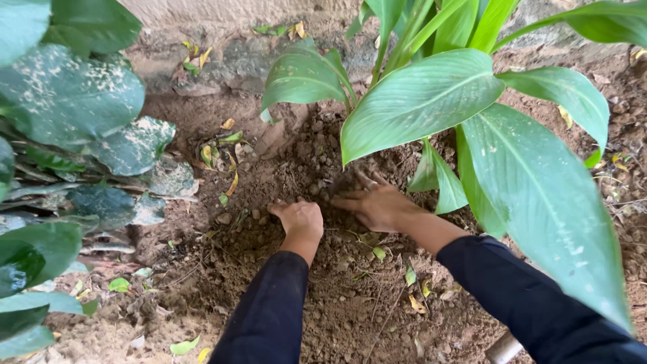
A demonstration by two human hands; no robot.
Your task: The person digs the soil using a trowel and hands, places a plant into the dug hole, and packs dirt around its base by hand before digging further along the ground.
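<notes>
My left hand (299, 218) is curled into a loose fist and presses on the brown soil (337, 303), knuckles down. My right hand (374, 200) lies flat on the soil mound with its fingers spread, pointing left toward the base of a broad-leaved green plant (418, 101). Both arms wear dark sleeves. The plant's stems rise from the soil just beyond my right hand. Whether the left fist holds any soil is hidden.
A stone or concrete wall (222, 40) runs along the back. Dark speckled leaves of another plant (74, 101) crowd the left side. Small yellow and green fallen leaves (222, 152) lie scattered on the dirt. A pale cylindrical object (502, 349) shows at the bottom edge.
</notes>
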